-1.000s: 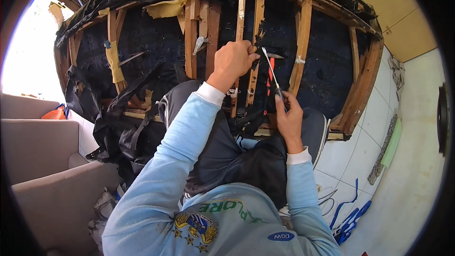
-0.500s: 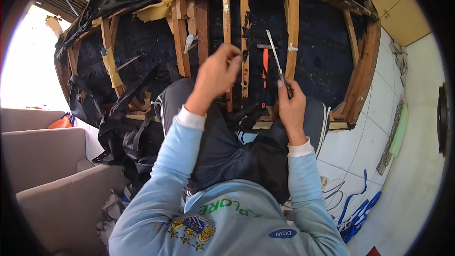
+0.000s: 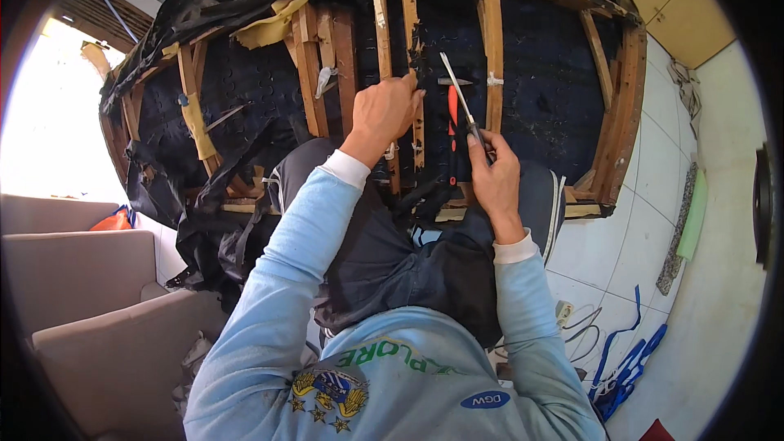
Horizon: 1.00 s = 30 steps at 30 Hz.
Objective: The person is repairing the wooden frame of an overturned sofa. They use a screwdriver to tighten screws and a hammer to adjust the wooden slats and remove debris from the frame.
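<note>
My left hand [image 3: 382, 121] is closed, its fingertips against a narrow wooden slat [image 3: 410, 24] of an upturned sofa frame. Whatever those fingers pinch is too small or hidden to make out; scraps of black cloth cling to that slat. In my right hand [image 3: 496, 175] I grip a flat-tipped screwdriver [image 3: 457, 86] by its dark handle, its long metal shaft pointing up and away to the left. Just left of the shaft, a hammer [image 3: 453, 110] with a red and black handle lies inside the frame, touched by neither hand.
Torn black cloth [image 3: 220, 229] hangs off the frame's near left side. Beige upholstered seats [image 3: 90, 269] stand at the left. On the tiled floor at right are blue straps [image 3: 629, 367], a cable [image 3: 584, 335] and a green roll [image 3: 692, 212]. A cabinet [image 3: 694, 8] stands far right.
My left hand has moved from just above the slat onto it, its fingers closing there. My right hand and the screwdriver have shifted slightly left, and the view has turned a little.
</note>
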Each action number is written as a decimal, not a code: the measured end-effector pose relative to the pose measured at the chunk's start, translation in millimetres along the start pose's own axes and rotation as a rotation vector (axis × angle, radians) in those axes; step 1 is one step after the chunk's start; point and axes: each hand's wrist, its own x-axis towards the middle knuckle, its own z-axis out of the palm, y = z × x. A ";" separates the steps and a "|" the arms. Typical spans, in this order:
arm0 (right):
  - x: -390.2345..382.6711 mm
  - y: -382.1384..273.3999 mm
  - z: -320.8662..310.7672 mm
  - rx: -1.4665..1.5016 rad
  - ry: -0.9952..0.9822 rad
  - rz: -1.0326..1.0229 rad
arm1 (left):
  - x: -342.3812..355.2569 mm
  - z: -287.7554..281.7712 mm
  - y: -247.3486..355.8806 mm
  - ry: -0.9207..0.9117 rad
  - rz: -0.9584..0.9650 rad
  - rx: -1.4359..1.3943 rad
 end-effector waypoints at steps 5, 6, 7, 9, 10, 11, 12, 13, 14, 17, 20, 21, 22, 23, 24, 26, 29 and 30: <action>1.9 6.9 0.1 0.002 0.017 0.004 | -8.5 -5.6 9.5 -0.157 0.098 -0.224; 1.2 10.9 -1.6 0.015 0.017 0.004 | -21.9 -9.0 15.6 -0.232 0.223 -0.410; 0.4 14.4 -1.8 0.033 0.019 0.009 | -43.1 -22.2 34.7 -0.383 0.453 -0.564; 5.4 17.3 0.4 0.073 0.003 0.032 | -78.4 -46.0 64.1 -0.585 0.482 -0.529; 7.2 18.1 3.0 0.092 -0.011 0.042 | -81.6 -39.0 60.9 -0.479 0.453 -0.548; 9.2 19.6 3.7 0.097 -0.010 0.076 | -81.9 -31.2 58.0 -0.375 0.431 -0.572; 14.0 21.0 2.8 0.098 -0.009 0.105 | -70.6 -32.0 55.6 -0.248 0.327 -0.408; 16.6 22.2 1.8 0.099 -0.007 0.134 | -58.0 -28.5 49.2 -0.162 0.143 -0.264; 18.6 23.8 1.0 0.130 0.004 0.141 | -41.0 -30.9 43.0 -0.100 0.054 -0.231; 21.5 23.4 -3.0 0.131 0.057 0.163 | 2.7 -43.8 39.3 -0.045 -0.090 0.026; 23.0 21.3 -6.2 0.253 0.038 0.234 | 30.2 -39.5 33.5 -0.092 -0.100 0.227; 22.6 21.5 -7.0 0.260 0.043 0.228 | 34.4 -35.5 32.1 -0.115 -0.088 0.271; 22.0 21.6 -7.1 0.267 0.047 0.223 | 35.0 -31.6 30.3 -0.136 -0.075 0.267; 21.3 22.6 -7.7 0.275 0.057 0.220 | 36.3 -29.4 30.0 -0.160 -0.057 0.263; 21.6 24.3 -8.1 0.281 0.054 0.221 | 37.5 -26.8 29.7 -0.184 -0.039 0.260; 23.3 28.4 -7.7 0.294 0.046 0.220 | 38.0 -16.0 27.1 -0.142 -0.029 0.255; 24.7 33.2 -7.5 0.239 0.056 0.160 | 37.0 -4.7 23.0 -0.111 -0.055 0.203; 24.6 33.6 -8.1 0.238 0.055 0.161 | 36.7 -3.3 22.6 -0.106 -0.070 0.178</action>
